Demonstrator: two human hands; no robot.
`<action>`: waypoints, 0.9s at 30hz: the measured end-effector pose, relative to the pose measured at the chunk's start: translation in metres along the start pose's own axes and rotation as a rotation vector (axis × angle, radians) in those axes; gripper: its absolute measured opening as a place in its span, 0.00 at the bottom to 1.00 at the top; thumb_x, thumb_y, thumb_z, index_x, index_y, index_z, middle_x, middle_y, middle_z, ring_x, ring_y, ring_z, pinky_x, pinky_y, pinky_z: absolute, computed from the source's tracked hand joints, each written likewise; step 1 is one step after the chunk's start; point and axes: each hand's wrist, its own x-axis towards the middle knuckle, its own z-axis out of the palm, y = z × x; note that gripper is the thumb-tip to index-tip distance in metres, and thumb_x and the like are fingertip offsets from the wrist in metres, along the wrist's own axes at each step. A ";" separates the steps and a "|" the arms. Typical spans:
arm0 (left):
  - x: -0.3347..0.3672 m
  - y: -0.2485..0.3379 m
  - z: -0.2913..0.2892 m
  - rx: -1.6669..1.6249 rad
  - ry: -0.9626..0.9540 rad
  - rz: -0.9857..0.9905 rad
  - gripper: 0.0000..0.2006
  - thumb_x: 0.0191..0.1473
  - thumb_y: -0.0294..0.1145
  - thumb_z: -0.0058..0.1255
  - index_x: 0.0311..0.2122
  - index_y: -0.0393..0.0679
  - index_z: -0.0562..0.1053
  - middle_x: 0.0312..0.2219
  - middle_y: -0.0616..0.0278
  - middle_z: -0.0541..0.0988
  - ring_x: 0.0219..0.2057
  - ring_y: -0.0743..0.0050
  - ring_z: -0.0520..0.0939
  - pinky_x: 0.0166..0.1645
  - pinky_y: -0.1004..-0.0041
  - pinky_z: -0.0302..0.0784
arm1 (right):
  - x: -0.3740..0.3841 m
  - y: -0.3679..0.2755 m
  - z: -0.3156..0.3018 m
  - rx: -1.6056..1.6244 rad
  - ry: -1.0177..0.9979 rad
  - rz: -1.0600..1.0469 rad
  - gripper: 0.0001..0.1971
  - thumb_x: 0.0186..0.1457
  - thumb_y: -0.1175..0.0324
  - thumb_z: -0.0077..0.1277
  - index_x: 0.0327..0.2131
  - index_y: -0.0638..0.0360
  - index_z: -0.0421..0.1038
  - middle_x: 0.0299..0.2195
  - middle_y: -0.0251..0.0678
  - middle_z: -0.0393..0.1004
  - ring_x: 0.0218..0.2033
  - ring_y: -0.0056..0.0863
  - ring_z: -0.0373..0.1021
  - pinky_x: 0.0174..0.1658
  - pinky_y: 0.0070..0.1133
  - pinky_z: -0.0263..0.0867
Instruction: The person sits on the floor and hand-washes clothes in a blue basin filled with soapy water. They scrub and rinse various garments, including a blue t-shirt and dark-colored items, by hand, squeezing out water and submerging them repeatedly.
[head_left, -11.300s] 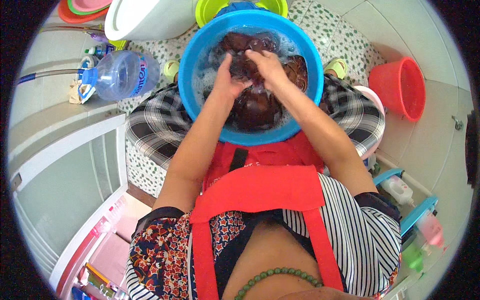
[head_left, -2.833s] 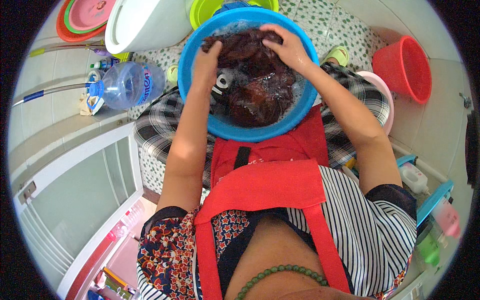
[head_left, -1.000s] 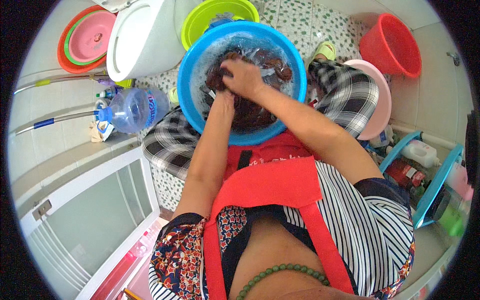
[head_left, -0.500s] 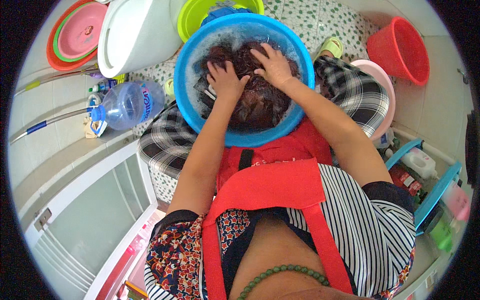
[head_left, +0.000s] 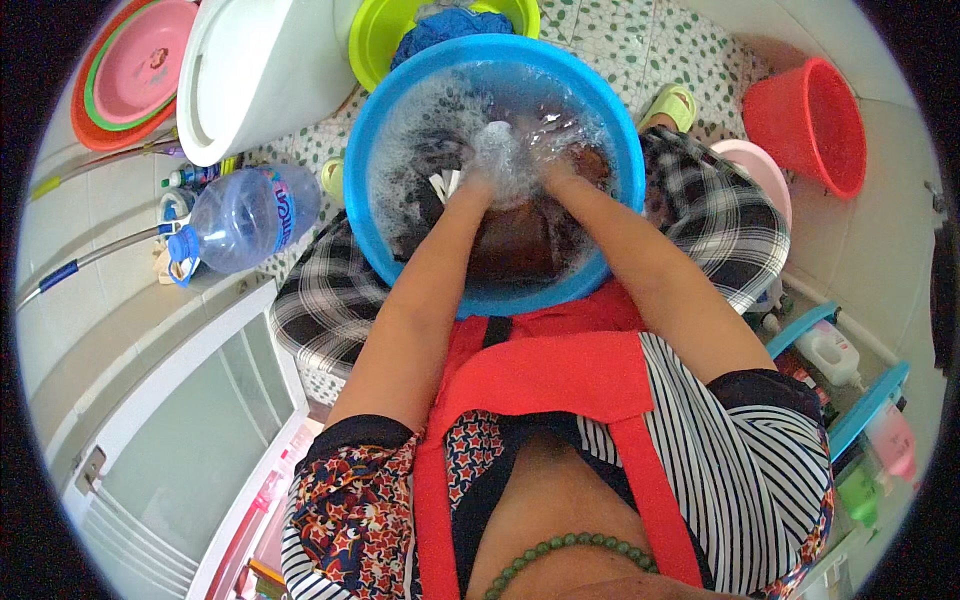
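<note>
A blue basin (head_left: 633, 175) of sudsy water sits between my knees. Dark brown and black cloth (head_left: 510, 245) lies soaked in it, with a white-striped bit (head_left: 445, 184) showing near my left wrist. Both hands are pushed down into the water at the middle of the basin. Foam and a splash cover the fingers of my left hand (head_left: 478, 185). Only the wrist end of my right hand (head_left: 556, 174) shows, a short way to the right. Whether either one grips the cloth is hidden.
Beyond the basin stands a lime-green tub (head_left: 372, 55) with blue cloth (head_left: 450, 35). A white bin (head_left: 270, 75) and a large clear bottle (head_left: 245, 220) are at left. On the right are a red bucket (head_left: 805, 130), a pink basin (head_left: 757, 165) and a blue-edged shelf (head_left: 868, 405) of bottles.
Both hands, spread on top of the wet cloth before, have plunged under the water. Water now splashes up between them, and the cloth has sunk lower.
</note>
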 end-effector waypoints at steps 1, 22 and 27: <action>0.001 -0.007 0.005 -0.136 -0.106 -0.079 0.26 0.50 0.44 0.45 0.51 0.38 0.65 0.50 0.46 0.67 0.53 0.47 0.66 0.56 0.56 0.61 | 0.005 0.012 0.009 -0.045 -0.035 -0.028 0.21 0.52 0.66 0.42 0.51 0.57 0.62 0.48 0.48 0.67 0.48 0.44 0.65 0.48 0.36 0.64; -0.112 0.043 -0.193 -2.560 0.257 -0.296 0.20 0.55 0.46 0.41 0.49 0.46 0.66 0.42 0.56 0.74 0.40 0.60 0.77 0.44 0.60 0.76 | -0.112 -0.186 -0.241 0.181 0.042 -0.779 0.18 0.33 0.61 0.53 0.31 0.62 0.73 0.29 0.51 0.74 0.32 0.49 0.70 0.38 0.33 0.67; -0.124 0.028 -0.201 -2.587 0.285 -0.182 0.19 0.58 0.40 0.35 0.50 0.42 0.66 0.46 0.52 0.72 0.45 0.56 0.75 0.50 0.56 0.72 | -0.104 -0.166 -0.252 0.398 0.176 -0.723 0.22 0.34 0.61 0.57 0.36 0.60 0.73 0.30 0.45 0.75 0.32 0.37 0.72 0.39 0.26 0.68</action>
